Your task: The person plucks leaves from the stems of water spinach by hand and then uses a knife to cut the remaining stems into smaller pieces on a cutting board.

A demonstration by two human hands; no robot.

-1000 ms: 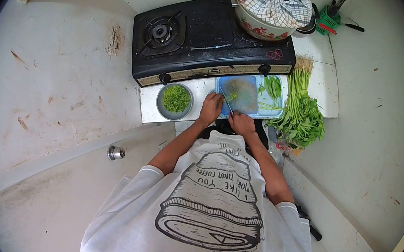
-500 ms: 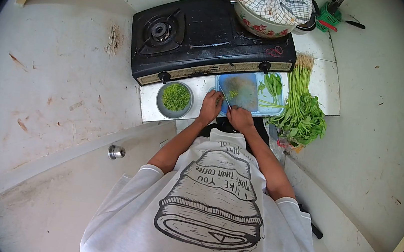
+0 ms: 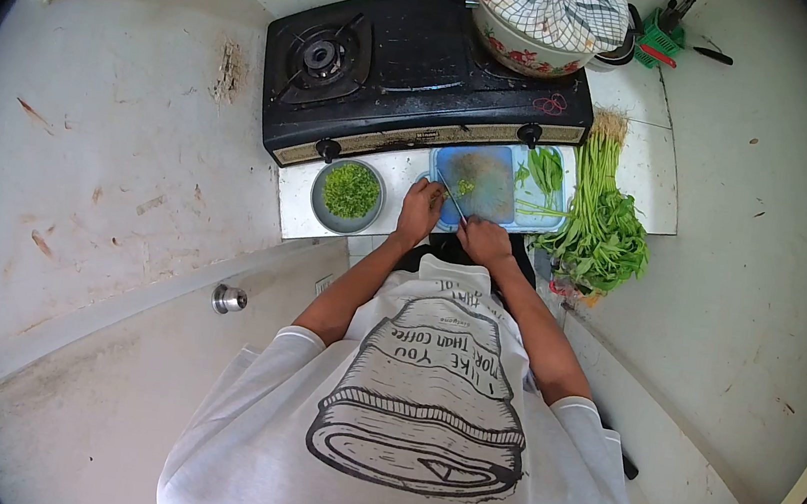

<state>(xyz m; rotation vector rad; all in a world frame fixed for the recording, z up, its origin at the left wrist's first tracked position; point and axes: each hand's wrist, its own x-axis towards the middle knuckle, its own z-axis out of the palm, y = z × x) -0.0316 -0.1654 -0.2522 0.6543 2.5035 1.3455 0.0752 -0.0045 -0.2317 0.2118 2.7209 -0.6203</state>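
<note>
My right hand point(image 3: 487, 242) is closed around a knife point(image 3: 453, 198), whose thin blade points up and left over a blue cutting board point(image 3: 495, 203). Just left of the blade, my left hand point(image 3: 419, 208) rests at the board's edge with its fingers curled together; what they hold is hidden. A small heap of chopped greens point(image 3: 466, 188) lies right of the blade. Farther right on the board are loose green leaves and stems point(image 3: 544, 171). Beside my left hand stands a grey bowl point(image 3: 316, 209) filled with finely chopped greens point(image 3: 351, 189).
A black two-burner stove point(image 3: 417, 62) spans the back of the counter. It bears a flowered pot point(image 3: 528, 58) covered with a checked cloth point(image 3: 552, 8). A large bunch of leafy greens point(image 3: 604, 216) lies at right. Behind it is a green basket point(image 3: 663, 40) with utensils.
My right hand and the knife handle have shifted slightly down and right. My left hand stays almost in place, and the view has moved a little.
</note>
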